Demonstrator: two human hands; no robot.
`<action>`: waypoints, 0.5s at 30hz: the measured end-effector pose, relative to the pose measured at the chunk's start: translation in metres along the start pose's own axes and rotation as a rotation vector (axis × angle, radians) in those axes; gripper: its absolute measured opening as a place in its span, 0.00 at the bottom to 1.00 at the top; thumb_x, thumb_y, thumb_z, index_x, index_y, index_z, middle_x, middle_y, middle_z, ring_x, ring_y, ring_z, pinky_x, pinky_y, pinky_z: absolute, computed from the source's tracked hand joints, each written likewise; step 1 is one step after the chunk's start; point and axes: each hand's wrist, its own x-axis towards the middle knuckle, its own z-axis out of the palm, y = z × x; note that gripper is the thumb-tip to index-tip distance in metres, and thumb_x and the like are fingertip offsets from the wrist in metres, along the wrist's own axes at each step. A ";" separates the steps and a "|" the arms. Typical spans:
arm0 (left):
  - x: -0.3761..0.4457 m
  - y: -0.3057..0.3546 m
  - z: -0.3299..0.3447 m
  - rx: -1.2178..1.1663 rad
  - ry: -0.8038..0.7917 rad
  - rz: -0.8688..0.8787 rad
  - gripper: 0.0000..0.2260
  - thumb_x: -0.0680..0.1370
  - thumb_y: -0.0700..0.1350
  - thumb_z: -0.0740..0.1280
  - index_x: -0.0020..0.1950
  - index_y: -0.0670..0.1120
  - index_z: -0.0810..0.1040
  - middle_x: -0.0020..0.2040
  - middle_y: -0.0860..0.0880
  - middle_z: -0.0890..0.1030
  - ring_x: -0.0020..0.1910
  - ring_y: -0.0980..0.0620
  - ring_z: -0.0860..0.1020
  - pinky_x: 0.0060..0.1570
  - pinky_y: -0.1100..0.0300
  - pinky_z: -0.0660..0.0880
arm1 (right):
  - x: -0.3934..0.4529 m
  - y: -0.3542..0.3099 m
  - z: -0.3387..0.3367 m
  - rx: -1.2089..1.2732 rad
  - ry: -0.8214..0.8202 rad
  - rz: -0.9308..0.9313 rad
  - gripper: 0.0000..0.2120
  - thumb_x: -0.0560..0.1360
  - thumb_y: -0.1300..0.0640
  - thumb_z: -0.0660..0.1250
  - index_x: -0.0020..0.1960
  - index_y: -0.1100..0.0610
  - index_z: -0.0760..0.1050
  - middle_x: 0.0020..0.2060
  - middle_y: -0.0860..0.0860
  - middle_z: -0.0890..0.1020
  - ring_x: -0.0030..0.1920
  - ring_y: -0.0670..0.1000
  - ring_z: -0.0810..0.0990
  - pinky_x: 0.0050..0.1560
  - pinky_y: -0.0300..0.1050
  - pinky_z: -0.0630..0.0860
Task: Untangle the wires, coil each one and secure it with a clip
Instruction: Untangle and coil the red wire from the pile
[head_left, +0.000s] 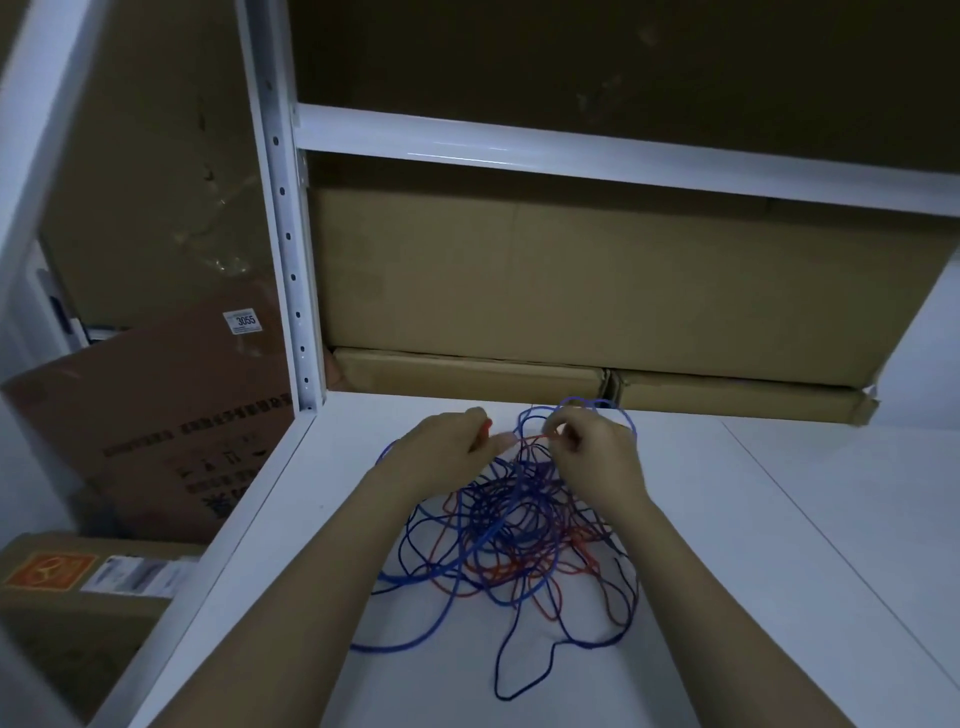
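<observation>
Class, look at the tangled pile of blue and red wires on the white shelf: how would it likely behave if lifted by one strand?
The wires look floppy: they lie in loose, irregular loops. Lifting one strand would probably drag others along, since blue and red cross repeatedly. They seem light; the right hand and left hand pinch a red strand with fingertips only.

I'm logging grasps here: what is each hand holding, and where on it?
Both hands pinch a red wire at the tangle's far edge: left hand on one stretch, right hand on the next, fingers curled round it.
</observation>
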 end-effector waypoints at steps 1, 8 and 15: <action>0.001 0.003 -0.001 -0.015 -0.016 0.027 0.19 0.81 0.58 0.57 0.41 0.43 0.68 0.33 0.50 0.69 0.33 0.52 0.68 0.36 0.56 0.65 | 0.003 0.008 -0.003 0.021 0.052 0.062 0.07 0.73 0.64 0.65 0.44 0.54 0.80 0.32 0.42 0.74 0.32 0.43 0.72 0.33 0.40 0.66; 0.026 0.037 -0.024 -0.530 0.106 0.064 0.15 0.82 0.51 0.60 0.35 0.49 0.72 0.33 0.52 0.70 0.33 0.53 0.67 0.38 0.58 0.65 | 0.038 0.032 -0.022 0.091 -0.006 0.294 0.17 0.75 0.49 0.70 0.33 0.54 0.69 0.27 0.48 0.71 0.28 0.48 0.69 0.29 0.45 0.61; 0.058 0.077 -0.071 -0.781 0.421 0.102 0.16 0.82 0.43 0.60 0.33 0.46 0.72 0.20 0.56 0.66 0.21 0.61 0.61 0.25 0.68 0.58 | 0.105 -0.002 -0.070 0.423 0.246 0.177 0.19 0.78 0.51 0.66 0.29 0.57 0.74 0.19 0.48 0.72 0.21 0.44 0.68 0.31 0.45 0.66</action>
